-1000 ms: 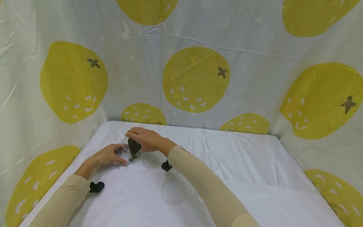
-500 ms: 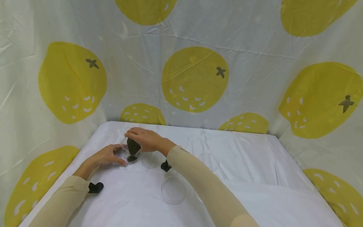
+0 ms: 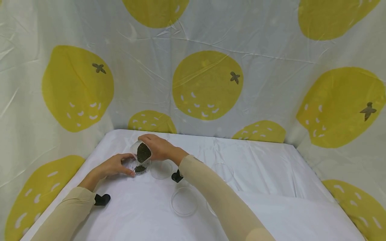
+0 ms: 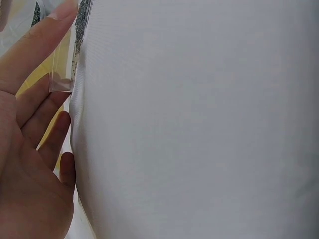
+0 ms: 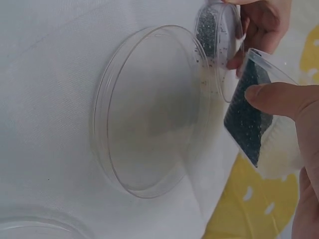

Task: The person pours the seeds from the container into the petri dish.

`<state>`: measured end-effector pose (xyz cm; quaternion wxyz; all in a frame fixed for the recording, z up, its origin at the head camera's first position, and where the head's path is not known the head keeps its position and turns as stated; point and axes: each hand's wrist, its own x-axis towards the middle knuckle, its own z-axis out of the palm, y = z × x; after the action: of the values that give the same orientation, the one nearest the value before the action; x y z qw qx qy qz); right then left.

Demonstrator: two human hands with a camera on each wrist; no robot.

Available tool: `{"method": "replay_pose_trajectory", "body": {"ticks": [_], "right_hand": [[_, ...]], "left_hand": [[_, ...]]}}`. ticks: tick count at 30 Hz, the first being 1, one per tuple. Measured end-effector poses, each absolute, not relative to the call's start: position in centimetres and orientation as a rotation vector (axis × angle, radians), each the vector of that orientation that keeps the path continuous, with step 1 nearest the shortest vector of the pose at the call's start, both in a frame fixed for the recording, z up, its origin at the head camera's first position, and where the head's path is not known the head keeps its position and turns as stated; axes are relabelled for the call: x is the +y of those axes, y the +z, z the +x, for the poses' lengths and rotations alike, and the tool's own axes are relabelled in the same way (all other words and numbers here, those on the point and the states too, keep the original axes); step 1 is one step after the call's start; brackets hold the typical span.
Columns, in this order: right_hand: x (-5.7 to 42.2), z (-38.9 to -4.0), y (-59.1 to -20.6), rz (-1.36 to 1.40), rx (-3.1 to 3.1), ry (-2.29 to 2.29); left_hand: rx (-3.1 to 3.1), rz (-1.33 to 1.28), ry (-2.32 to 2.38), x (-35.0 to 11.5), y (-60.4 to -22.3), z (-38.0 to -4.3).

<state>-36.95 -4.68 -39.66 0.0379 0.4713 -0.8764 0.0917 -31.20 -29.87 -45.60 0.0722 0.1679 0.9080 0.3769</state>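
Observation:
In the head view my left hand [image 3: 112, 164] steadies a clear petri dish [image 5: 228, 74] on the white cloth, thumb on the near side and fingers behind. A patch of dark, loose grains [image 3: 140, 168] lies in the dish, with some finer bits scattered around it. My right hand [image 3: 159, 147] grips a clear plastic cup [image 5: 281, 154], which is tilted above that dish. Dark granular material [image 3: 143, 153] rests against the cup's side. The left wrist view shows only the edge of the petri dish [image 4: 61, 83] between thumb and fingers.
An open, clear petri dish [image 3: 161, 169] sits just right of the filled one. Nearer is another clear dish [image 3: 184, 201], and a further one [image 3: 223, 171] lies beyond the right forearm. Part of another rim shows beside the right sleeve. A lemon-print curtain [image 3: 208, 83] hangs behind the table.
The right hand has turned the cup back from its steeper tilt and drawn it slightly right. More dark grains now lie in the dish. The left hand has stayed in place.

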Motion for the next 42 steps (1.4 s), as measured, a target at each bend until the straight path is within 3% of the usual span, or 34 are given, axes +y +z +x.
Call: {"method": "replay_pose_trajectory", "body": {"ticks": [10,28,42], "right_hand": [[-4.5,-37.6,-39.6,1.356,-2.747,0.458],[-3.1,-38.5,-38.9,1.023,-2.796,1.594],[-2.3,-38.5,-38.3,0.886,-2.597,2.047]], "left_hand": [[2.750,0.590,1.124,-29.9,-45.4,-31.2],[2.726,0.602,1.119,-29.9,-45.6,-31.4],[2.738,0.592,1.112,-30.0,-45.6,-31.3]]}}
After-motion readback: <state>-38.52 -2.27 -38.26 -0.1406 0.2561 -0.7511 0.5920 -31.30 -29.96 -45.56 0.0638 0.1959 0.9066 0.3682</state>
